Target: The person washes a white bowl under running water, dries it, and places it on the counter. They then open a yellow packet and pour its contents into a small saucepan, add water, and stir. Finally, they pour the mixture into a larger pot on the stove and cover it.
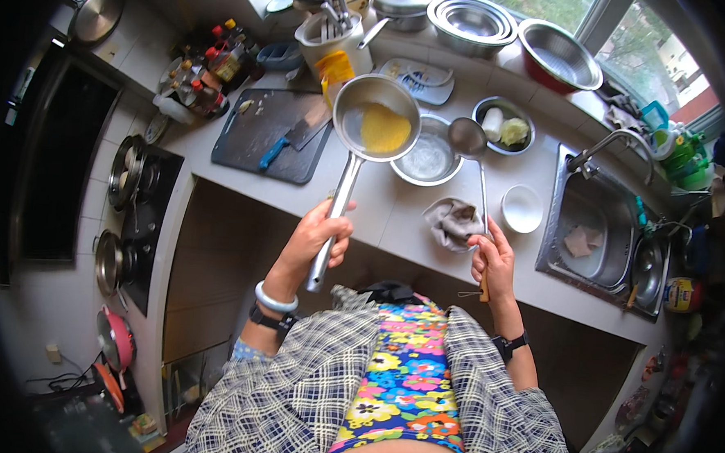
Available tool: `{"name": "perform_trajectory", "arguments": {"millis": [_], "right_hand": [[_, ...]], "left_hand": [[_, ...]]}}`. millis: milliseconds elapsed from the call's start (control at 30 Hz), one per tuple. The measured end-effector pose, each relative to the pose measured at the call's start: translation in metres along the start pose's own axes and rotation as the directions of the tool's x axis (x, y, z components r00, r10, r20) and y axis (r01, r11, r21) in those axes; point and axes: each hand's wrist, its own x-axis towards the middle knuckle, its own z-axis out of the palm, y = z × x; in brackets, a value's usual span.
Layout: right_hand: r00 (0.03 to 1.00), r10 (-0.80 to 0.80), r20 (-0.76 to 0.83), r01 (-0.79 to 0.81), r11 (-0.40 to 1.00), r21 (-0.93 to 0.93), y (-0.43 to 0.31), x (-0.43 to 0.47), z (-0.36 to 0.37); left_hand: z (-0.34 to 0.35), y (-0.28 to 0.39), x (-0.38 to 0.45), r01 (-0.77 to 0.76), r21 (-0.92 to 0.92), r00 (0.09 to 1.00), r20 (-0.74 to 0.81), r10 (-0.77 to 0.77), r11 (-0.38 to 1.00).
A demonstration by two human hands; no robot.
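My left hand (pixel 322 233) is closed around the handle of a metal saucepan (pixel 344 188), raised over the counter, with yellow grain-like stuff (pixel 385 128) heaped at one side of its bottom. In my right hand (pixel 494 258) is the wooden-ended handle of a metal ladle (pixel 467 138). The ladle's bowl overlaps the right rim of a steel bowl (pixel 427 156) that holds cloudy liquid. A crumpled grey cloth (pixel 453 224) lies left of the ladle handle, and a white bowl (pixel 522 208) stands to its right.
At left are a black cutting board (pixel 238 140) with a blue-handled cleaver (pixel 274 153), and sauce bottles (pixel 223 65). A steel bowl (pixel 508 149) holds a white piece and a pale green vegetable. The sink (pixel 594 257) is at right, the stove (pixel 153 234) at far left.
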Motion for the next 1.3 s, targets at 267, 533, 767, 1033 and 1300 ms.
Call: {"name": "perform_trajectory", "arguments": {"millis": [267,533,767,1033,1300], "right_hand": [[0.934,-0.202,0.294,0.055,0.897,0.439,-0.101,0.163,0.061],[0.962,-0.065,0.264,-0.120,0.770,0.627,-0.149,0.363,0.097],[0.865,-0.397,0.309,0.283,0.892,0.353,-0.147,0.453,0.076],[0.960,-0.208,0.187,0.067,0.819,0.569,-0.087,0.469,0.095],[0.541,-0.013,0.841,-0.448,0.841,0.302,0.049,0.343,0.166]], "left_hand": [[-0.049,0.006,-0.011,-0.014,-0.176,0.989,0.142,0.039,0.984],[-0.108,0.016,-0.050,-0.064,-0.201,0.988,0.124,0.090,0.978],[-0.147,-0.006,-0.087,-0.126,-0.349,0.992,-0.028,0.124,0.929],[-0.101,-0.055,-0.157,-0.342,-0.490,0.914,-0.371,0.163,0.802],[-0.085,-0.124,-0.236,-0.602,-0.433,0.725,-0.648,0.233,0.671]]}}
